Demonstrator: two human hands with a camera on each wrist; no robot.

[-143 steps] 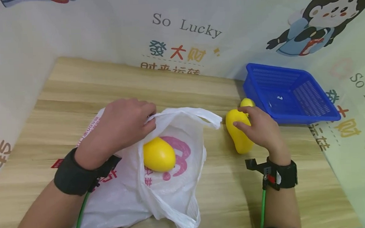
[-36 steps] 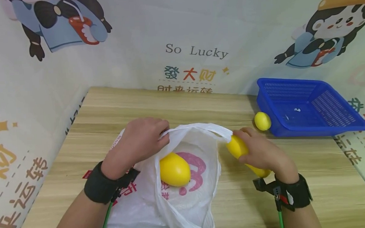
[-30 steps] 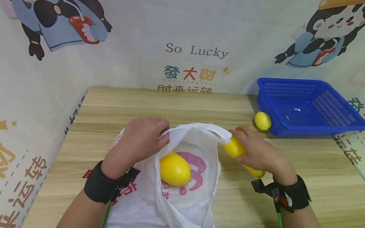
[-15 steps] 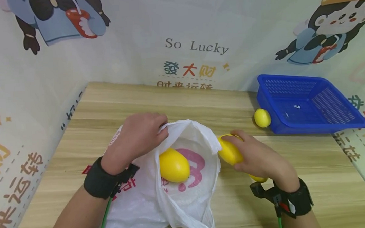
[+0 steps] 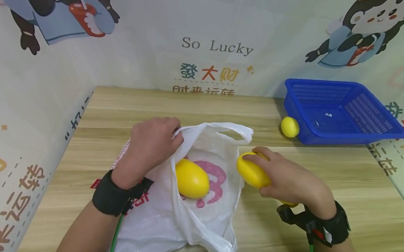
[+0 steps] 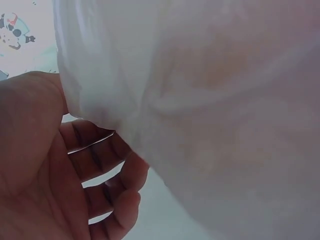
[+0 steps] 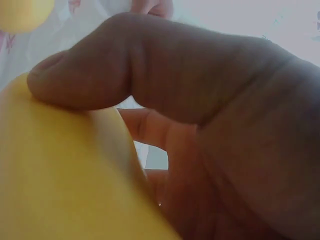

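Observation:
In the head view a white plastic bag (image 5: 142, 230) with pink print lies on the table, its mouth spread towards the right. My left hand (image 5: 152, 145) pinches the upper edge of that mouth; the left wrist view has the thin plastic (image 6: 210, 100) between thumb and curled fingers. Just inside the mouth rests a yellow fruit, apparently a mango (image 5: 192, 179). To the right of the bag my right hand (image 5: 289, 178) grips a second, longer yellow mango (image 5: 253, 170), thumb on its near side and fingers over the top. Its lower end is mostly hidden under the palm.
A blue perforated basket (image 5: 351, 137) stands at the back right, with small white scraps on its floor. Against its left side sits a lemon (image 5: 290, 127). One loose bag handle (image 5: 244, 133) sticks out between the bag and my right hand. Printed cloth (image 5: 144, 38) hangs behind the table.
My right hand has taken hold of the mango beside the basket and shifted it left towards the bag. The bag handle, earlier against the mango, has sprung free. My left hand keeps its pinch.

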